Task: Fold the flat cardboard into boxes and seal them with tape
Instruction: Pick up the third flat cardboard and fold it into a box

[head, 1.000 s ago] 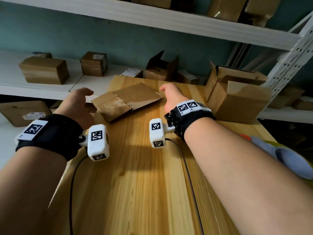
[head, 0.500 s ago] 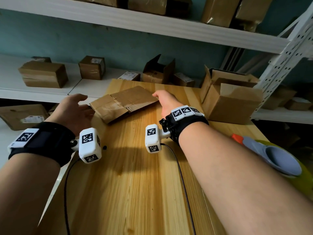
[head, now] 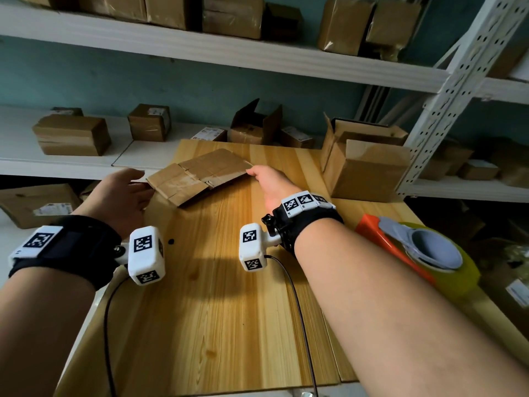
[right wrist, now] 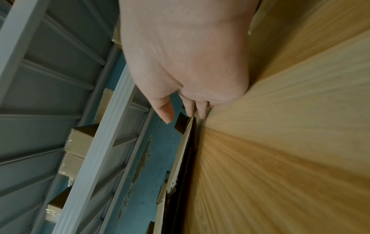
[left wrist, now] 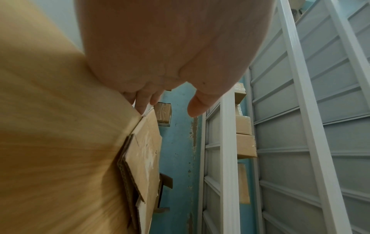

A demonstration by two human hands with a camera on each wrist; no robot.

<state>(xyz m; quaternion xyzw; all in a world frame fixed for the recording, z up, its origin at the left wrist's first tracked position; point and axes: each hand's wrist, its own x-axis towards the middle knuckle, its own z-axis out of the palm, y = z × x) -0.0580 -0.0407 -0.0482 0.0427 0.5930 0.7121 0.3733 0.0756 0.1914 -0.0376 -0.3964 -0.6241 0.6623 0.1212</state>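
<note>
A flattened brown cardboard box (head: 200,176) lies at the far end of the wooden table (head: 217,296). My left hand (head: 134,190) is at its left corner; in the left wrist view the straight fingertips (left wrist: 143,107) touch that corner of the cardboard (left wrist: 144,158), and the thumb (left wrist: 195,109) stands apart in the air. My right hand (head: 257,174) is at the right corner; in the right wrist view its fingertips (right wrist: 201,114) sit at the edge of the cardboard (right wrist: 185,147), with the thumb (right wrist: 166,112) held clear above it. Neither hand grips the cardboard.
A tape dispenser (head: 415,253) with an orange handle and a yellowish roll lies at the table's right edge beside my right forearm. An open cardboard box (head: 366,167) stands at the back right. White shelves (head: 86,156) with several boxes run behind and to the left.
Both hands have come in to the two ends of the flat cardboard, the left to its left corner, the right to its right corner. The cardboard has stayed in place.
</note>
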